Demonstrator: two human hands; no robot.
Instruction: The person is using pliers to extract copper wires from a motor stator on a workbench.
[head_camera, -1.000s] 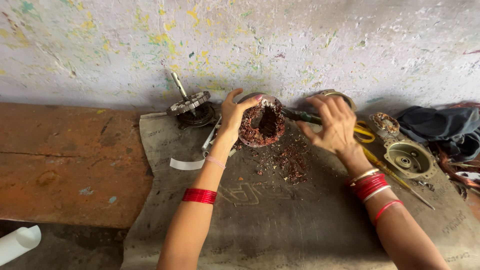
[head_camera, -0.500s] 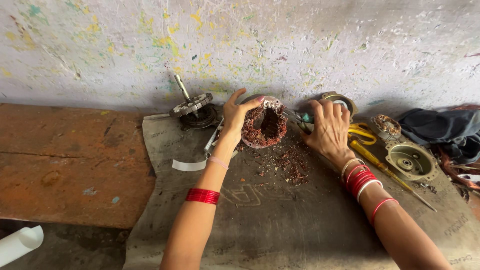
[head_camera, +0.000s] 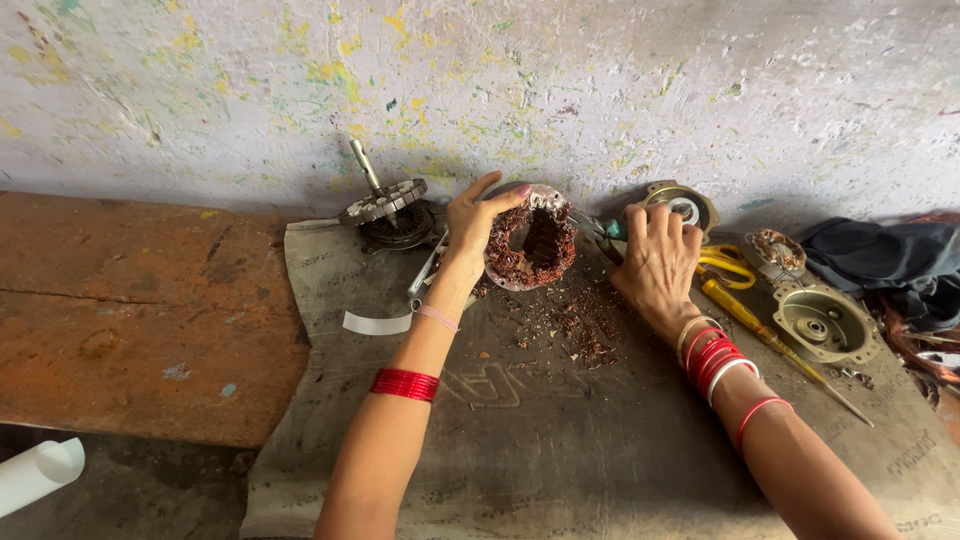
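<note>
Rusty-brown board (head_camera: 130, 310) lies far left of the stator, with a white roll (head_camera: 35, 475) poking in low at the corner below it. Grey sacking (head_camera: 560, 450) covers the ground from the board's edge rightward, and everything else sits on it or at its rim. Up by the wall, just left of the stator, a rotor (head_camera: 385, 205) rests with its shaft tilted up and leftward. A white strip (head_camera: 375, 323) curls on the sacking below it.

Now the left hand (head_camera: 475, 220): it grips the stator's left rim, thumb hooked over the top, fingers behind, red bangles on the forearm. The stator (head_camera: 530, 240) stands tipped on edge near the wall, its opening facing us, reddish copper winding packed round the inside. Copper scraps (head_camera: 575, 325) scatter on the sacking just below it.

Right of the stator, the right hand (head_camera: 655, 255) lies palm down, fingers together and curled over pliers (head_camera: 610, 228) with teal handles; whether it truly clasps them, I cannot tell. Beyond its fingertips sits a round cover (head_camera: 685, 205). Further right, yellow scissors (head_camera: 730, 265), a yellow screwdriver (head_camera: 760, 335) angled down-right, a small coil (head_camera: 775, 250), a metal housing (head_camera: 820, 320), then dark cloth (head_camera: 895, 260) at the far edge.
</note>
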